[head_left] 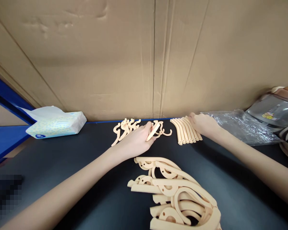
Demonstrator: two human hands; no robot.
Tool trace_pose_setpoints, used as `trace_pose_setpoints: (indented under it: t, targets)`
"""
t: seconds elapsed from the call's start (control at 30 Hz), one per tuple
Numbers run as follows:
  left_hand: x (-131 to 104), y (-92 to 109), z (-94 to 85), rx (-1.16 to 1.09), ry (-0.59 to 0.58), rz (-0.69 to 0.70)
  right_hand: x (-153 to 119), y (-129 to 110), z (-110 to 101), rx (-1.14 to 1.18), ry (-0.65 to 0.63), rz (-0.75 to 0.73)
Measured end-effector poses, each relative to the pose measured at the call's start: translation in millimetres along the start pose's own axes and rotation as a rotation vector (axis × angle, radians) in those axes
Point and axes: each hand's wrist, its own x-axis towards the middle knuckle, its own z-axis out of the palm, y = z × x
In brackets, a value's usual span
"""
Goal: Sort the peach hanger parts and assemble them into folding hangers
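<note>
My left hand [141,140] is closed around a short beige plastic hanger arm [153,131], held above the table. Just behind it and on both sides lie loose beige hanger hooks [124,127], partly covered by the hand. My right hand [201,124] is at the right end of a neat row of curved beige hanger arms [183,130]. Its fingers are bent around the far end of the last arm there, with the fingertips partly hidden. Nearer to me, a pile of larger beige folding hanger pieces [182,188] overlaps on the black tabletop.
A tissue pack [57,126] lies at the back left beside a blue metal frame [4,134]. Clear plastic bags [237,126] and a transparent container with a brown top [273,107] stand at the right. Cardboard [110,64] walls off the back of the black table [86,201].
</note>
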Motion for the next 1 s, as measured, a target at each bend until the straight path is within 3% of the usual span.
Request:
trace_pose_setpoints:
  t: [0.2, 0.43, 0.63, 0.77, 0.87, 0.93, 1.0]
  targets:
    - [1, 1, -4.4, -0.043, 0.01, 0.026, 0, 5, -4, 0.033, -0.039, -0.002]
    - [-1, 17, -16.7, -0.102, 0.042, -0.135, 6, 13, 0, 0.069, -0.078, -0.034]
    - [-1, 15, -14.7, -0.127, 0.101, -0.132, 5, 12, 2, 0.073, -0.061, -0.029]
    - [4, 11, -13.5, -0.247, 0.178, -0.179, -3, 4, -10, 0.059, -0.013, 0.02]
    - [6, 15, -15.6, -0.455, 0.15, -0.281, -18, -11, -24, 0.09, 0.063, 0.039]
    - [5, 21, -16.7, -0.623, 0.128, -0.314, -33, -27, -33, 0.381, 0.097, -0.158]
    - [3, 28, -17.1, -0.787, 0.106, -0.294, -48, -43, -39, 0.763, 0.004, -0.396]
